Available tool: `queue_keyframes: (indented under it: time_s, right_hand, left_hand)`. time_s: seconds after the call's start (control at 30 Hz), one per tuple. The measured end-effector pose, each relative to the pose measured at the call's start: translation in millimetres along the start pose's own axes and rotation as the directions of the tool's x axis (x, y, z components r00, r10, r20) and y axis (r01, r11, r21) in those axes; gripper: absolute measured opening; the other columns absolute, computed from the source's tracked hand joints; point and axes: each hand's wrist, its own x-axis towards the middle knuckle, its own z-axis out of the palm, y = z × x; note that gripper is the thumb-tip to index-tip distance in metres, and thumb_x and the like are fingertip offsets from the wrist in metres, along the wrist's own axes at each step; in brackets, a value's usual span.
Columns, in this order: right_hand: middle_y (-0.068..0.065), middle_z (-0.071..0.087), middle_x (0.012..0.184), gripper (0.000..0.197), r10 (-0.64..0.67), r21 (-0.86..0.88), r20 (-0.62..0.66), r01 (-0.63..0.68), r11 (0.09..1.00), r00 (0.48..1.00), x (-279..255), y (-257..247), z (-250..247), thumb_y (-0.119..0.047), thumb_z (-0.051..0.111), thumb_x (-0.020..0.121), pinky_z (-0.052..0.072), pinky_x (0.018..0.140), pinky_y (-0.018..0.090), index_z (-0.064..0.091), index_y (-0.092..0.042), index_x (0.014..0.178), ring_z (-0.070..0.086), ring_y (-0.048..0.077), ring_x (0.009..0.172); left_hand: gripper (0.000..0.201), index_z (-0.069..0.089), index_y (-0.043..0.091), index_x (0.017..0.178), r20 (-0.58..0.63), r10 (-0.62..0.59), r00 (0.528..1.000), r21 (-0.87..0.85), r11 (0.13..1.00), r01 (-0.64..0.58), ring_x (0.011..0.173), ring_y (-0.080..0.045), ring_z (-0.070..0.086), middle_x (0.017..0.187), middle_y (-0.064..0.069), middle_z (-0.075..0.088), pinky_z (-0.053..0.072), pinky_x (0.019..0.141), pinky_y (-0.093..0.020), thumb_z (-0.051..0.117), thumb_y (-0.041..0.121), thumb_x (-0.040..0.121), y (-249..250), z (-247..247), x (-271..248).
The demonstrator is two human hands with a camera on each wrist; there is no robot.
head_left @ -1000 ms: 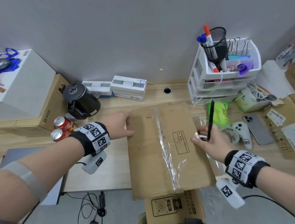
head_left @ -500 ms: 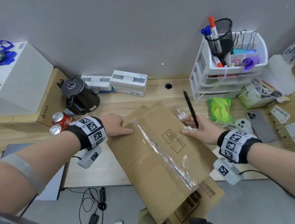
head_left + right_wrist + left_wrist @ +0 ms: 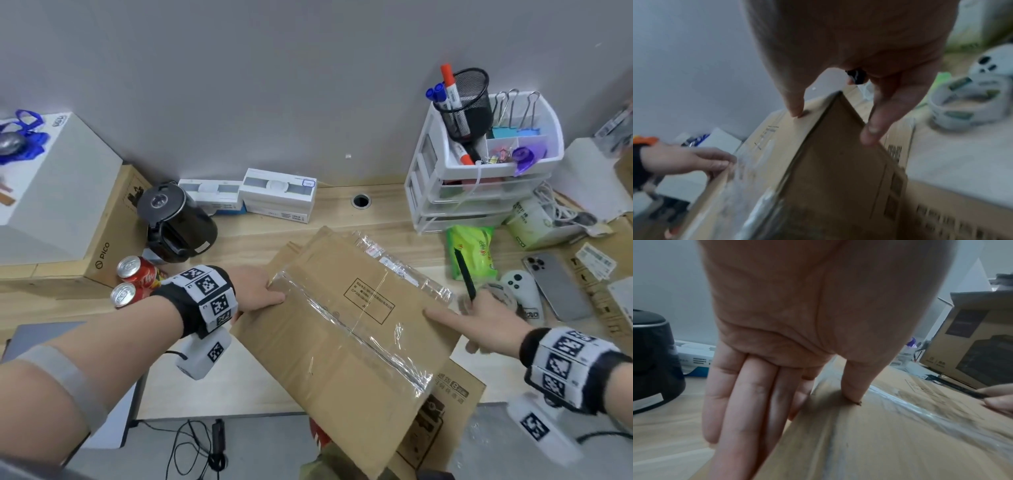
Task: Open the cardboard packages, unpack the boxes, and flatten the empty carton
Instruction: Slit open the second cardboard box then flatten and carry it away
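A brown cardboard carton (image 3: 329, 346) lies slanted on the wooden desk and reaches past the front edge. A clear tape seam (image 3: 359, 337) runs diagonally across its top. My left hand (image 3: 260, 291) is at its left corner; the straight fingers (image 3: 748, 402) lie along the side and the thumb (image 3: 855, 382) presses on top. My right hand (image 3: 479, 318) grips a black pen-like tool (image 3: 464, 274) that points up and away. Its thumb (image 3: 797, 107) touches the carton's right top edge, and another finger (image 3: 871, 129) rests on the side face. A second printed carton (image 3: 445, 407) lies underneath.
A black kettle (image 3: 178, 226), two red cans (image 3: 133, 281) and a PICO box (image 3: 102, 246) stand at the left. White boxes (image 3: 277, 195) sit by the wall. A drawer organiser (image 3: 479, 192), green packet (image 3: 474, 246), white controller (image 3: 524, 291) and phone (image 3: 555, 287) crowd the right.
The carton has turned counter-clockwise, so its seam now runs diagonally. My right hand with the tool has slid from the far right edge towards me. My left hand stays at the left corner.
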Motion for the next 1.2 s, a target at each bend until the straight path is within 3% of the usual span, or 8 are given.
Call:
queue_keyframes:
  time_s: [0.07, 0.13, 0.23, 0.43, 0.63, 0.77, 0.9, 1.2]
  right_hand:
    - [0.014, 0.072, 0.09, 0.074, 0.034, 0.169, 0.057, -0.043, 0.985, 0.998, -4.5, 4.6, 7.1, -0.061, 0.082, 0.062, 0.063, 0.06, 0.043, 0.056, 0.0, 0.095, 0.075, 0.027, 0.067]
    - [0.016, 0.076, 0.082, 0.078, 0.009, 0.228, 0.013, -0.012, 0.974, 1.0, -1.1, 5.8, 9.1, -0.063, 0.086, 0.052, 0.062, 0.066, 0.053, 0.065, 0.0, 0.093, 0.075, 0.03, 0.073]
    - [0.01, 0.076, 0.075, 0.085, -0.018, 0.18, -0.088, 0.033, 0.983, 0.996, 12.1, 7.1, 7.8, -0.078, 0.079, 0.046, 0.061, 0.068, 0.052, 0.071, -0.006, 0.09, 0.074, 0.026, 0.071]
    - [-0.008, 0.052, 0.092, 0.064, -0.038, 0.235, -0.105, 0.062, 0.97, 0.994, 22.5, -27.3, 15.3, -0.044, 0.086, 0.069, 0.051, 0.092, 0.042, 0.04, -0.016, 0.104, 0.057, 0.018, 0.095]
    - [-0.011, 0.062, 0.1, 0.041, -0.184, 0.368, -0.011, 0.175, 0.913, 0.983, 28.3, -58.6, 35.3, -0.022, 0.076, 0.084, 0.048, 0.084, 0.029, 0.044, -0.009, 0.108, 0.062, 0.008, 0.096]
    - [-0.002, 0.055, 0.078, 0.025, -0.168, 0.364, -0.115, 0.199, 0.91, 0.979, 34.1, -61.5, 36.7, -0.042, 0.053, 0.093, 0.044, 0.068, 0.036, 0.051, -0.018, 0.086, 0.052, 0.017, 0.069]
    - [-0.007, 0.043, 0.063, 0.027, -0.139, 0.467, -0.021, 0.133, 0.874, 0.99, 24.5, -39.3, 28.6, -0.034, 0.041, 0.099, 0.031, 0.051, 0.023, 0.049, -0.023, 0.076, 0.041, 0.006, 0.048]
    - [-0.013, 0.049, 0.052, 0.029, -0.234, 0.342, -0.036, 0.232, 0.911, 0.972, -9.7, -9.8, 36.0, -0.025, 0.047, 0.101, 0.035, 0.061, 0.029, 0.066, -0.015, 0.081, 0.044, 0.011, 0.056]
  left_hand:
    - [0.045, 0.054, 0.017, 0.076, 0.066, 0.0, 0.998, -0.059, 0.998, 0.004, 0.074, -0.028, 0.075, 0.059, -0.001, 0.066, 0.054, 0.078, -0.033, 0.042, 0.053, 0.1, 3.6, -0.9, -0.2]
    - [0.042, 0.056, 0.018, 0.077, 0.117, -0.005, 0.993, -0.091, 0.996, 0.016, 0.077, -0.03, 0.077, 0.055, -0.002, 0.068, 0.055, 0.082, -0.032, 0.042, 0.051, 0.098, 6.7, -1.1, -2.0]
    - [0.04, 0.062, 0.018, 0.073, 0.22, -0.001, 0.975, -0.162, 0.986, 0.037, 0.082, -0.03, 0.078, 0.06, -0.006, 0.073, 0.055, 0.082, -0.029, 0.045, 0.045, 0.097, 8.0, 0.3, -9.8]
    - [0.048, 0.067, 0.009, 0.075, 0.393, -0.106, 0.914, -0.063, 0.988, 0.142, 0.066, -0.025, 0.073, 0.08, -0.018, 0.078, 0.061, 0.086, -0.035, 0.049, 0.05, 0.09, -9.7, 10.7, -24.2]
    - [0.051, 0.065, 0.013, 0.073, 0.031, -0.085, 0.996, 0.073, 0.994, 0.082, 0.05, -0.012, 0.058, 0.064, 0.0, 0.068, 0.046, 0.052, -0.023, 0.06, 0.062, 0.085, -18.7, -6.0, -31.4]
    - [0.085, 0.051, 0.022, 0.129, -0.38, 0.203, 0.902, 0.132, 0.978, -0.165, 0.112, -0.017, 0.052, 0.125, 0.001, 0.052, 0.052, 0.094, -0.038, 0.063, 0.078, 0.067, -13.2, -3.9, -16.7]
    - [0.127, 0.008, 0.029, 0.158, -0.301, 0.242, 0.922, 0.209, 0.961, -0.184, 0.154, -0.025, 0.007, 0.167, -0.002, 0.003, 0.023, 0.123, -0.051, 0.059, 0.089, 0.059, -3.6, 11.6, -0.9]
    - [0.133, 0.005, 0.02, 0.16, -0.329, 0.042, 0.943, 0.198, 0.98, 0.026, 0.144, -0.031, 0.032, 0.16, -0.011, 0.025, 0.042, 0.11, -0.045, 0.053, 0.094, 0.06, -5.9, -0.4, 16.6]
